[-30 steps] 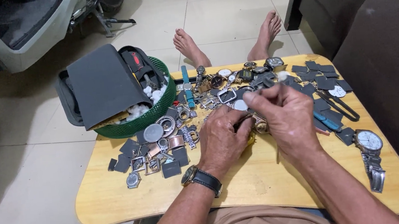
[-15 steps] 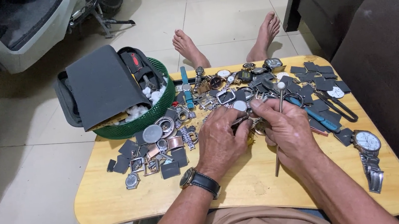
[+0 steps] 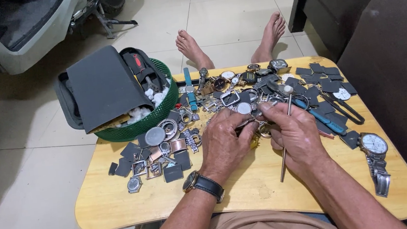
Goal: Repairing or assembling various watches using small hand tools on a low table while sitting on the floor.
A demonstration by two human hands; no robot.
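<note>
Wooden table (image 3: 123,207): green basket (image 3: 149,120) holds grey case (image 3: 104,86), cotton.

Single head-worn camera looks steeply down and forward, close over the wooden table (image 3: 123,207), with floor (image 3: 234,22) beyond.

Green basket (image 3: 137,127), grey pouch (image 3: 104,86), yellow wood table (image 3: 123,207), blk watch strap (image 3: 209,186).

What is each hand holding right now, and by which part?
Right hand: thin metal tool, gripped mid-shaft. Left hand: fingers pinch a small metal part; which end cannot be told.
</note>
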